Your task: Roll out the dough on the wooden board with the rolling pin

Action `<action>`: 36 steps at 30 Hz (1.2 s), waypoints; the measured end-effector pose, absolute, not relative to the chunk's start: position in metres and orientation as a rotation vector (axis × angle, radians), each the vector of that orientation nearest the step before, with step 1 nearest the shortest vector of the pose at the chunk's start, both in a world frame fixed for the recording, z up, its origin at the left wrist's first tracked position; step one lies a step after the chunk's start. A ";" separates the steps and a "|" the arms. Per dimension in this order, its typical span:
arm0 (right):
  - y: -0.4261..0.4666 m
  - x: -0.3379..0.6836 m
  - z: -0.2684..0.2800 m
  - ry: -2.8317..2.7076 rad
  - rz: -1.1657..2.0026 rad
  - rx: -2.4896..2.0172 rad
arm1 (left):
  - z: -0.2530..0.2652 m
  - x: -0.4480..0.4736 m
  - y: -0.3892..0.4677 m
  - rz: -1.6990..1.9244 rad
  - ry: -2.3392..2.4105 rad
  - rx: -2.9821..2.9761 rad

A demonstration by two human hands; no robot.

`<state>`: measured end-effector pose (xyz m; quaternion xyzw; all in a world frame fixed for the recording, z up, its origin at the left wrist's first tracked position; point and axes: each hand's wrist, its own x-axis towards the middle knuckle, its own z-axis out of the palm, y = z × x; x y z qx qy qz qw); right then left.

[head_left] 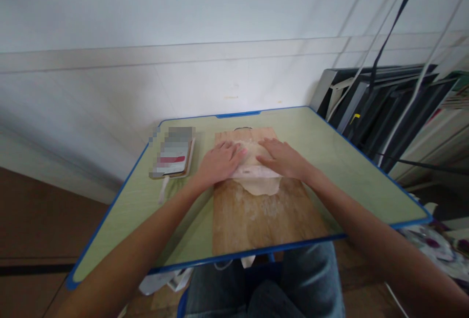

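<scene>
A sheet of pale dough (pixel 258 187) lies on a wooden cutting board (pixel 256 230), with smears of flour on the wood in front of it. Across the dough runs a light-coloured rolling pin (pixel 256 172); both its ends are hidden beneath my hands. My left hand (pixel 223 160) rests palm down over the pin's left end, its fingers stretched forward and the thumb side toward the dough. Over the right end, my right hand (pixel 283 157) lies flat with fingers extended and the thumb apart. Neither hand wraps its fingers round the pin.
The board sits on a green folding table (pixel 348 186) with a blue edge. Left of it is a phone (pixel 172 157), its screen partly pixelated, with a white strap or cable (pixel 163 190). Dark flat panels (pixel 395 108) lean at the right, near hanging cables. A white wall stands behind.
</scene>
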<state>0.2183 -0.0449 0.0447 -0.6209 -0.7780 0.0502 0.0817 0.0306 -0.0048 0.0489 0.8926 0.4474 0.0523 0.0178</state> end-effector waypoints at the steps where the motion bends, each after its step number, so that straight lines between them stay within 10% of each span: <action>1: -0.041 0.219 0.045 -2.330 0.179 -1.855 | 0.050 0.032 0.000 0.161 1.387 2.754; 36: -0.042 0.218 0.046 -2.345 0.165 -1.815 | 0.050 0.032 0.000 0.200 1.417 2.726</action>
